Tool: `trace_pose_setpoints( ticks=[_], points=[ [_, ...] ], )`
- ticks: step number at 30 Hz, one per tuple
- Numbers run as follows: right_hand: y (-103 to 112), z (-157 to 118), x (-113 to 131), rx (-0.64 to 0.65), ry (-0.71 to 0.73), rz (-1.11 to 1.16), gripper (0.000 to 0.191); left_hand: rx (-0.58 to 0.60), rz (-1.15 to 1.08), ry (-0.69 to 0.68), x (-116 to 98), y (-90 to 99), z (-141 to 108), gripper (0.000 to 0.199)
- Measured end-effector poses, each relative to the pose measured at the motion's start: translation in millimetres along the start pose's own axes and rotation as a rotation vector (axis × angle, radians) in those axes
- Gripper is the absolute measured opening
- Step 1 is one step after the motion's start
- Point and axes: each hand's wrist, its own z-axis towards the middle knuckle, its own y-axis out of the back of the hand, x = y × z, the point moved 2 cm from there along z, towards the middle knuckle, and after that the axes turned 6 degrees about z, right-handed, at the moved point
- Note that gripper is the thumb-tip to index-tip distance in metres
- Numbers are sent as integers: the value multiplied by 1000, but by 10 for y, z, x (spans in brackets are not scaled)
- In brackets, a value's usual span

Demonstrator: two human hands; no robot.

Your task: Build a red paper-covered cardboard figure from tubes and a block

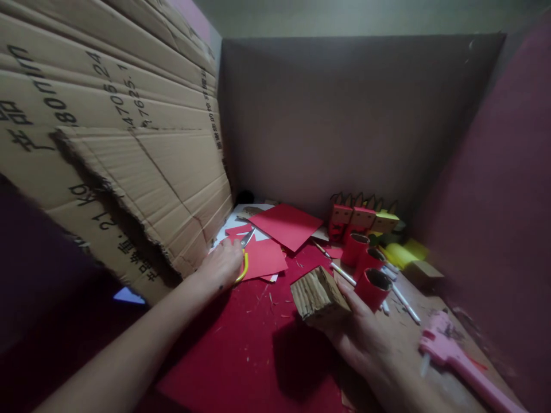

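Observation:
My left hand [224, 263] is closed at the yellow-handled scissors [247, 240], over red paper [262, 258]. Their blades point away from me, and some of the fingers are hidden behind the hand. My right hand [361, 327] grips a small cardboard box [319, 295] above the red tabletop, with its corrugated side showing. Just beyond that hand stand several red cardboard tubes [373, 288], open at the top.
A large cardboard sheet [172, 183] leans along the left. Red card [286, 226] lies at the back. Red and yellow box figures [361, 218] stand at back right. White markers [407, 304] and a pink glue gun [443, 341] lie at right; paper scraps dot the red surface [241, 355].

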Motion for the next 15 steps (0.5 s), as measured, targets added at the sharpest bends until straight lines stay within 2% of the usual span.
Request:
trace_pose_setpoints(
  ticks=[2,4,5,6,7,9,12,15],
  points=[
    [-25,-5,1,-10,12,-4,17,-18,-35,-86,-96,73,-85,39],
    [-47,-3,2,3,36,-12,16,7,-162,-259,-263,170,-223,51],
    [-54,-1,1,13,47,-17,15,72,-390,-418,-373,217,-301,64],
    [-57,2,-1,25,55,-21,15,129,-570,-519,-473,260,-369,80],
    [-57,5,-5,40,61,-25,16,135,-676,-566,-559,297,-416,92],
    [-45,10,-12,72,69,-36,18,191,-820,-607,-700,318,-450,94],
    [-16,14,-19,130,73,-72,24,381,-1080,-602,-811,232,-372,77],
    [6,16,-24,196,38,-129,32,480,-1350,-476,-791,86,-238,57]
  ],
)
